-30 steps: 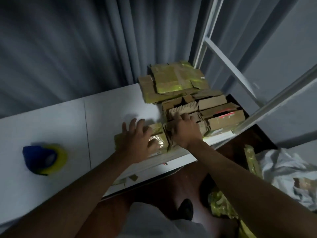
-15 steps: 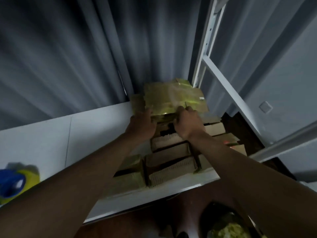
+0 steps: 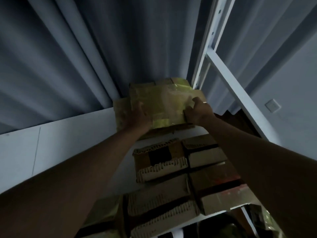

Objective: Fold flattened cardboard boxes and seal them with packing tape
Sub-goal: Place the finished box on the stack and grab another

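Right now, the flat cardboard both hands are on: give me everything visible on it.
The flattened cardboard piece is brown corrugated board, largely covered with glossy yellow-green tape. It lies roughly flat on top of a stack of similar pieces at the far end of the white table, against the grey curtain. The left hand grips its near-left edge; the right hand grips its near-right edge, fingers curled over the top. Whether it is lifted off the stack is unclear.

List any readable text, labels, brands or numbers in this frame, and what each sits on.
None readable.
Red patch on a folded box by the right forearm: may be a print or label, too dark and blurred to read.
Yellow-taped flattened cardboard held by the left hand and right hand: no lettering visible.
Wall switch plate: blank.
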